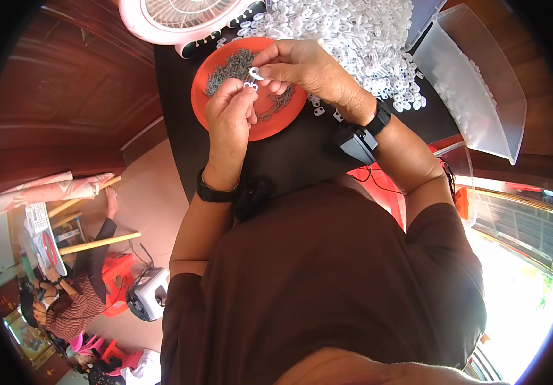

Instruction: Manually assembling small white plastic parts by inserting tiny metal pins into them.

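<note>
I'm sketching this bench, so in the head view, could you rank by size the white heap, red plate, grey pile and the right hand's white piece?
1. White heap
2. Red plate
3. Grey pile, partly hidden by hands
4. White piece in the right hand

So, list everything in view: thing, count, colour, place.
small parts: too many, white, on table
plate: one, orange, under hands
slim pieces: many, grey, on plate
table: one, black, beneath plate
fan: one, pink-white, top
bin: one, translucent, right
stools: some, red, left
appliance: one, white-black, left
co-worker: at least one, striped top, left
shirt: one, brown, centre
wristbands: two, black, wrists
left hand: one, bare, pinching white piece
right hand: one, bare, pinching another
</note>
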### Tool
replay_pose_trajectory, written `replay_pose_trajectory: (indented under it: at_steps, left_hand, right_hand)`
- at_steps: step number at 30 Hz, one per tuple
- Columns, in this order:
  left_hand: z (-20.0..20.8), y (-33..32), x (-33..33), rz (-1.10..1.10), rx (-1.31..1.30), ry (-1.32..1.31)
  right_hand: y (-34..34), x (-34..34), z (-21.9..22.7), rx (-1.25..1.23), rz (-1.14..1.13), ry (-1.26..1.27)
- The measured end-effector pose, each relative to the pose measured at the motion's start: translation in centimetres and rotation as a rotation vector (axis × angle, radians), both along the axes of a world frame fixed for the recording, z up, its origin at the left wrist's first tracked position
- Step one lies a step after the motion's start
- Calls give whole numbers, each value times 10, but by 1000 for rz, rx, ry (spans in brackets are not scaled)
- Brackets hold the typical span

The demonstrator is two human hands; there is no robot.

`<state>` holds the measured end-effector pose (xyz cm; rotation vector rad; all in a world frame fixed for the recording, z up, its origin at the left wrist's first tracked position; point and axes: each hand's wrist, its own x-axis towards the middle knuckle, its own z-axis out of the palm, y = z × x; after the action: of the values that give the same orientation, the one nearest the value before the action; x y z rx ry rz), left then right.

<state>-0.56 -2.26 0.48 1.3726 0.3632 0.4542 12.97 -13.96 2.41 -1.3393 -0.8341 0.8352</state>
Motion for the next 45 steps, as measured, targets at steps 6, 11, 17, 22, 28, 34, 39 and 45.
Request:
replay_pose_trajectory:
  at_steps: [6,11,17,22,28,34,39,45]
  left_hand:
    - [1,0,-1,-11,-21,-5]
    - [1,1,-1,-18,-1,9]
    - [0,0,0,-13,49,18]
    - [-2,0,0,-25,54,16]
    - [-4,0,-1,-31,55,-4]
    - [1,-4,-2,3,22,5]
    - [0,-3,-2,25,-60,44]
    - [-1,-1,-1,10,-105,-2]
  right_hand:
    - [-1,-3,2,28,-8,-8]
    - [-1,-2,3,26,-6,-34]
    - [-2,-4,2,18,-19,-94]
    - [-2,-6,3,-5,-32,-173]
    - [-1,-10,1,-34,-6,-240]
    - [-1,-12,-3,41,39,-348]
    - [1,-16,-4,21,7,-515]
    - [0,-16,-4,38,30,-594]
